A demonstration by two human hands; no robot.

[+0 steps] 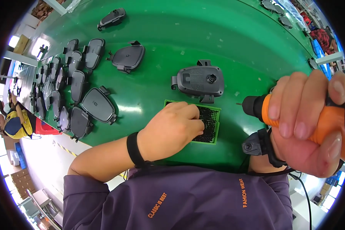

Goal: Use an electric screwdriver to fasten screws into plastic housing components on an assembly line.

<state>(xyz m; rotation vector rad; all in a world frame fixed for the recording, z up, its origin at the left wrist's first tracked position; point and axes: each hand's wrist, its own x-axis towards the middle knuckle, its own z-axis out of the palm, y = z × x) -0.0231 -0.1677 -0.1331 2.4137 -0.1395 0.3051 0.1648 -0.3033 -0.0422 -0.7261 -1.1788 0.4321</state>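
Green tray [215, 115], head view: lies before us at 12 o'clock, small black parts [207, 124] inside.
Left hand [172, 128]: over the tray's 9 o'clock side, fingers curled down; tips hidden, we can't tell if they pinch anything.
Right hand [299, 111]: wrapped around the orange driver [265, 109], bit toward 9 o'clock.
Grey unit [197, 85]: just past the tray at 12, round mount up.
Similar units [98, 104]: clustered at our 10 o'clock.
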